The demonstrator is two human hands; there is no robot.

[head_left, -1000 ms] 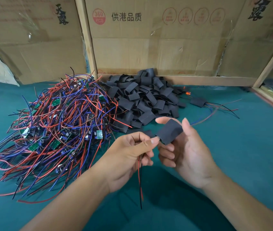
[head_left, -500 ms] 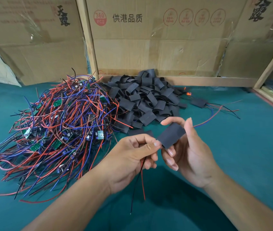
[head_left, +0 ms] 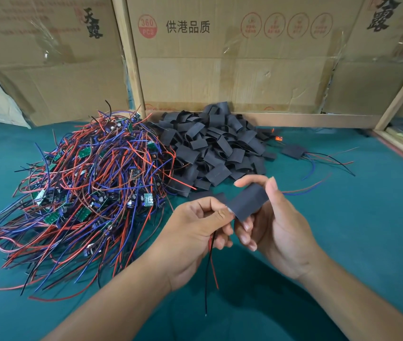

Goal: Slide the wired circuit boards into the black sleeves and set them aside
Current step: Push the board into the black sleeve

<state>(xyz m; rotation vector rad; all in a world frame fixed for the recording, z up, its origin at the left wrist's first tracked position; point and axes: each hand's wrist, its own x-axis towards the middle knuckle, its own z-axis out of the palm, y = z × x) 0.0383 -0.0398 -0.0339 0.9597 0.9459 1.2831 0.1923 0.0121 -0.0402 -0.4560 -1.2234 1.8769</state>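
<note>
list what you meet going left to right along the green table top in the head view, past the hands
heap of wired circuit boards → pile of black sleeves → finished sleeved board with its wires trailing right → wooden frame strip at the right edge

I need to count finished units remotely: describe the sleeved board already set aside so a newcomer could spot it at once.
Start at the heap of black sleeves against the cardboard wall. Just right of it, alone on the green table, lies the finished sleeved board. Unlike the empty sleeves, it has red, blue and black wires fanning out of its right end.
</note>
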